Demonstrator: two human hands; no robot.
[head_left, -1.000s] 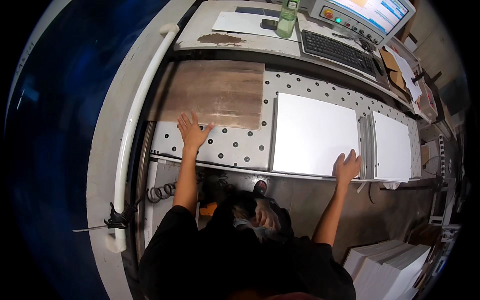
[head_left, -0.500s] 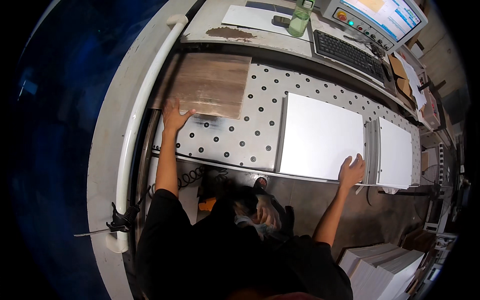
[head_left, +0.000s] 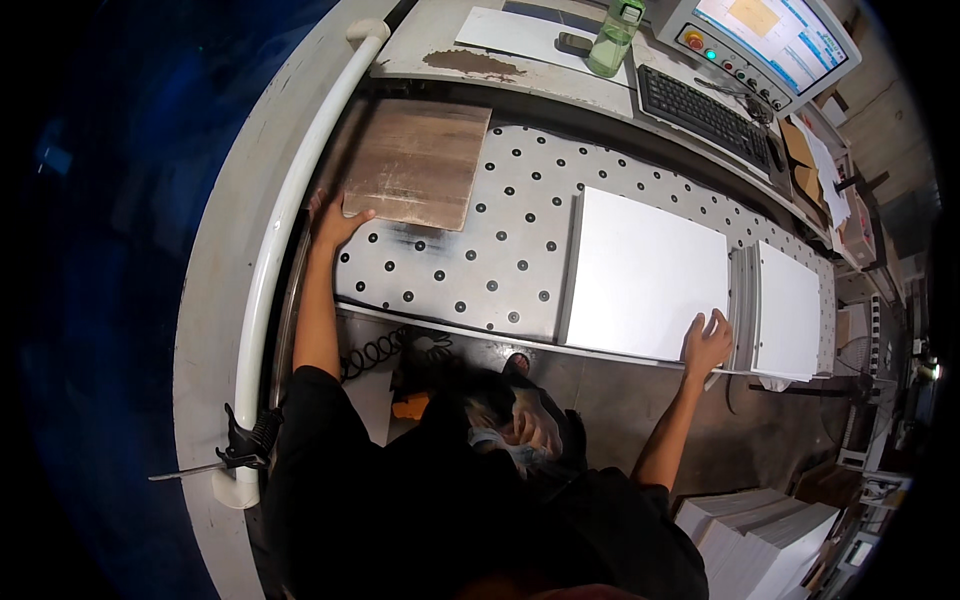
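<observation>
A brown wood-grain board (head_left: 415, 165) lies at the left end of a pale worktable (head_left: 510, 240) dotted with black studs. My left hand (head_left: 336, 222) is at the board's near left corner, thumb stretched away from the fingers; the fingertips lie in shadow by the edge. To the right, a stack of white panels (head_left: 650, 270) rests on the same surface. At its near right corner sits my right hand (head_left: 707, 342), with bent fingers somewhat apart and touching the edge. Just beyond it is a second white stack (head_left: 785, 310).
A white rail (head_left: 292, 205) runs along the left side. Behind the worktable, a ledge carries a green bottle (head_left: 612, 42), a black keyboard (head_left: 703, 118) and a monitor panel (head_left: 775, 45). More stacked panels (head_left: 755, 540) stand on the floor, lower right. A coiled black hose (head_left: 375, 355) hangs below.
The brown board has slid a little to the left across the studs, and my left hand has moved left with it. My right hand stays at the corner of the white stack.
</observation>
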